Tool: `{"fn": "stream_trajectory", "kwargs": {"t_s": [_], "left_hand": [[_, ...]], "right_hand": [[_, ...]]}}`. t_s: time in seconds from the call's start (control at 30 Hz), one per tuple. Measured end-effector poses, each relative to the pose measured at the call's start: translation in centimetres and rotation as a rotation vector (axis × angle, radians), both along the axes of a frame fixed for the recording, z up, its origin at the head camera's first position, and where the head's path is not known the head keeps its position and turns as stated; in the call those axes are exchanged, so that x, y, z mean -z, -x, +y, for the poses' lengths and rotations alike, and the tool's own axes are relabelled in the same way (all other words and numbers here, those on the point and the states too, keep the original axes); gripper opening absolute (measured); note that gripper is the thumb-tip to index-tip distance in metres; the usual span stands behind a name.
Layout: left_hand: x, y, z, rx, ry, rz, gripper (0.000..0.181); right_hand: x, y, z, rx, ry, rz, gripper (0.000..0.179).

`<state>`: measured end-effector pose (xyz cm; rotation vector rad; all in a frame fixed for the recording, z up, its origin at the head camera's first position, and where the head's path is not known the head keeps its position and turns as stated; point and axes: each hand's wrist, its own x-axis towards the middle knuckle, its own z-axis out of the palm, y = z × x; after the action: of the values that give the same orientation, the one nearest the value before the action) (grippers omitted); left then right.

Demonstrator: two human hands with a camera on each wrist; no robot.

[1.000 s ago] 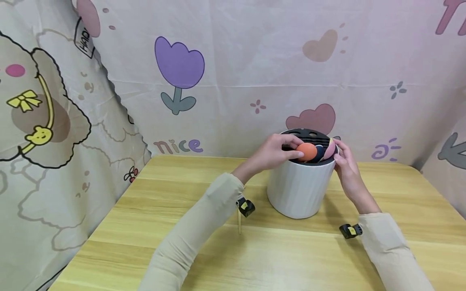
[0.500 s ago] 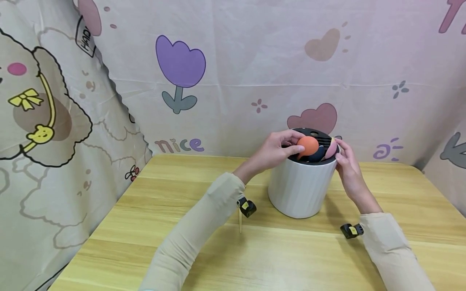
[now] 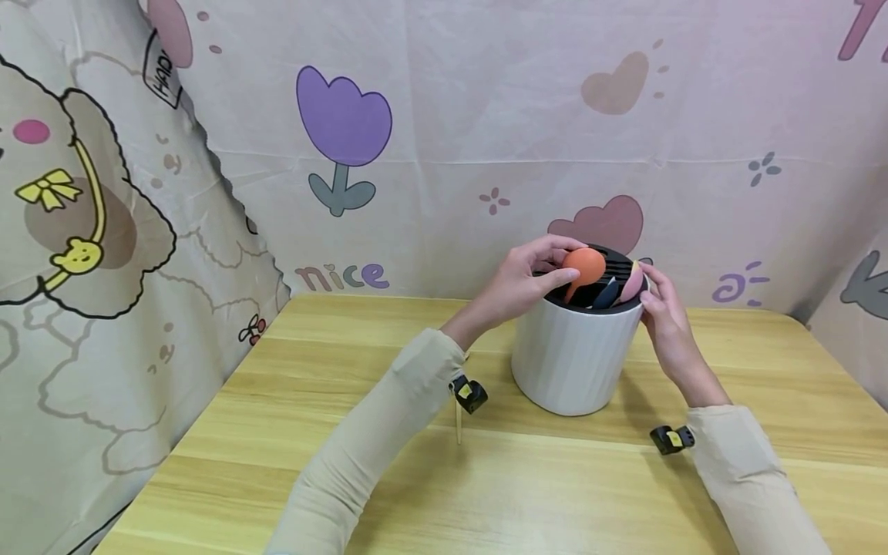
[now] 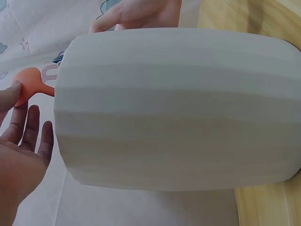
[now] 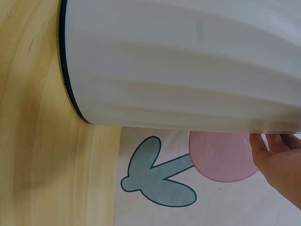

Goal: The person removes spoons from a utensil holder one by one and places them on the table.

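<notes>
A white ribbed utensil holder [image 3: 569,358] with a black slotted top stands upright on the table. My left hand [image 3: 520,279] pinches the round head of an orange spoon [image 3: 586,266] between thumb and fingers, above the holder's near left rim. The spoon's thin neck runs down into the top, its lower part hidden. In the left wrist view, the left hand's other fingers [image 4: 32,125] are spread beside the holder. My right hand [image 3: 666,331] holds the holder's right rim. Close to that hand, a dark blue utensil [image 3: 607,294] and a pink one [image 3: 632,284] stick out of the top.
The wooden table [image 3: 555,493] stretches in front of the holder. A thin light stick [image 3: 458,424] shows by the left wrist camera [image 3: 469,393]. Behind the table hangs a patterned cloth [image 3: 444,116], close to the holder's back.
The orange spoon has risen a little and stands more upright, so its neck shows and more of the dark blue utensil is visible. The left hand has moved up with it; the right hand stays.
</notes>
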<state>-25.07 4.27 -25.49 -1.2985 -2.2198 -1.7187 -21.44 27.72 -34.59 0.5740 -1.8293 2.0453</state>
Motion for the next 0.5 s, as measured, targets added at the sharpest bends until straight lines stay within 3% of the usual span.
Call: {"fn": "stream_trajectory", "kwargs": {"t_s": [0.37,0.5], "left_hand": [[-0.9,-0.1,-1.0,0.009,-0.066,-0.032,0.029],[-1.1,-0.1,-1.4,0.031,-0.120,0.004,0.031]], "right_hand": [[0.0,0.0,0.0,0.000,-0.006,-0.009,0.041],[-0.1,0.0,0.0,0.004,-0.015,-0.017,0.041]]}}
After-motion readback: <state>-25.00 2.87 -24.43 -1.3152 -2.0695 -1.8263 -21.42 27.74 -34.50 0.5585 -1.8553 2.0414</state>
